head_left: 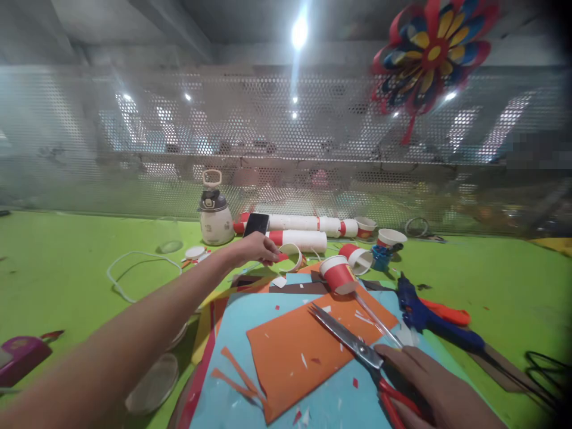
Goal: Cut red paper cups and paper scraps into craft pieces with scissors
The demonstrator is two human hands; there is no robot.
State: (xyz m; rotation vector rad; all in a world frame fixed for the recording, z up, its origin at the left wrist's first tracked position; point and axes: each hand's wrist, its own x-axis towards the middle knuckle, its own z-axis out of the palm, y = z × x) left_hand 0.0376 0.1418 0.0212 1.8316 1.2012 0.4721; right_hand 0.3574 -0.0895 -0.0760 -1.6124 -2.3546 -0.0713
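My left hand (260, 248) reaches far over the table, its fingers closed at the red side of a paper cup (292, 257) that lies tipped. My right hand (429, 381), at the lower right, is wrapped around the red handles of metal scissors (357, 345). The scissor blades lie over an orange paper sheet (286, 357), tips slightly apart. Beside the right fingers runs a thin clear stick (379, 322). Another red and white paper cup (340, 275) leans just past the blades. Under the orange sheet is light blue paper (227, 357), with small scraps scattered about.
A blue glue gun (420, 310) with a black cord lies at right. Behind stand stacked paper cups (304, 241), a phone (257, 224) and a white bottle (215, 223). A purple tool (24, 357) is at left. A flower decoration (433, 53) hangs above.
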